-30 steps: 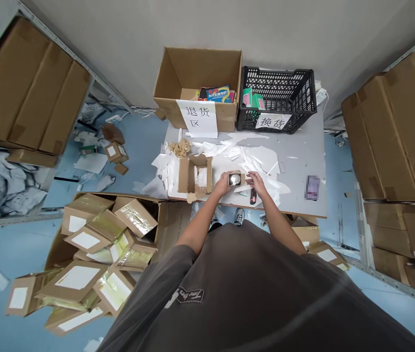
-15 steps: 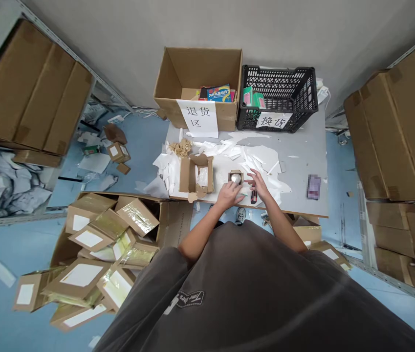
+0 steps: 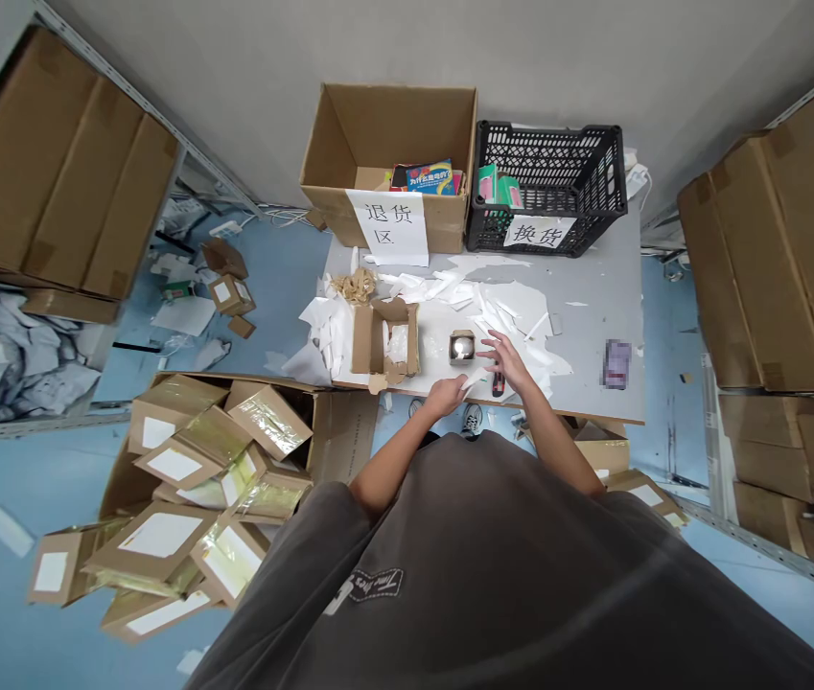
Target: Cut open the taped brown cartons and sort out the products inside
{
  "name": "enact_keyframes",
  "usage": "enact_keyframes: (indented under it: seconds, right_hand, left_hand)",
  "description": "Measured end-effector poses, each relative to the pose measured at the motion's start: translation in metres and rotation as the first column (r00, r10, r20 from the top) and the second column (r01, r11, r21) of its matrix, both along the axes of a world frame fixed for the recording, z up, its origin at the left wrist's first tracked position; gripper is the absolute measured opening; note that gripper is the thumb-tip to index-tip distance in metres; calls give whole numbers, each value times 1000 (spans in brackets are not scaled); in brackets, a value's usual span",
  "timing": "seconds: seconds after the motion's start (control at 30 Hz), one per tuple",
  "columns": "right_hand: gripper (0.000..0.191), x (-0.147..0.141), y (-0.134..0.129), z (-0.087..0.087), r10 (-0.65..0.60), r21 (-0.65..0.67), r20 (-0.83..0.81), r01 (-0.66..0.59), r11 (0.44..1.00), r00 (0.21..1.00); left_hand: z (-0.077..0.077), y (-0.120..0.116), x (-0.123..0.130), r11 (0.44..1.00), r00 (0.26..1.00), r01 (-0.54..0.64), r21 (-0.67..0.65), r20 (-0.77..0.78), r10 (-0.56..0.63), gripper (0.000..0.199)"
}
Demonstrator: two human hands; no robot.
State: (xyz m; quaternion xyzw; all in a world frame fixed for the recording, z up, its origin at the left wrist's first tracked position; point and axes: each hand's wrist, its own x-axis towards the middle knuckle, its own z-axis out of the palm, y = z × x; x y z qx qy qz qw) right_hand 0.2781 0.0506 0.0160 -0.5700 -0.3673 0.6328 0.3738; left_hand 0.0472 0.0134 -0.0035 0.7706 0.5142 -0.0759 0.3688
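My left hand [image 3: 446,395] is closed at the table's front edge, pinching a piece of white paper [image 3: 476,379] that slants up to the right. My right hand [image 3: 505,358] is open, its fingers apart over the white scraps, just right of a small cardboard box [image 3: 462,361]. Inside that small box sits a shiny, rounded silver thing [image 3: 462,347]; its kind cannot be made out. A red and black box cutter [image 3: 498,382] lies beneath my right hand. To the left stands an opened carton [image 3: 365,347] with clear plastic wrap [image 3: 397,343] inside.
At the back of the table [image 3: 593,297] stand a large labelled carton [image 3: 341,216] holding books and a black crate [image 3: 586,225] with green boxes. Torn white paper [image 3: 442,286] and crumpled brown paper [image 3: 355,285] lie about. Parcels [image 3: 162,546] fill a big box at left.
My left hand has drawn back from the small box toward the table edge, now with the white paper in its fingers. My right hand has barely moved.
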Motion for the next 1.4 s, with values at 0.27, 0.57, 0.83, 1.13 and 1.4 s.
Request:
enact_keyframes:
  seconds: [0.27, 0.57, 0.83, 1.13, 1.4]
  right_hand:
    - [60, 22, 3, -11, -34, 139, 261, -2, 990, 965]
    - [49, -27, 16, -30, 128, 271, 713, -440, 856, 689]
    - [51, -19, 23, -57, 130, 140, 808, -401, 906, 575]
    - [63, -44, 31, -49, 139, 66, 843, -357, 932, 519]
    - [54, -62, 66, -38, 283, -129, 848, -343, 931, 448]
  left_hand:
    - [-22, -5, -42, 941, 911, -333, -69, -281, 302, 69]
    - [9, 38, -9, 893, 980, -183, 412, 144, 135, 67]
    - [-20, 101, -3, 966, 993, 24, 257, 103, -52, 94]
    - [-46, 96, -7, 980, 942, -172, 103, 308, 133, 80]
    - [-41, 100, 4, 970, 928, -244, 0, 289, 233, 88]
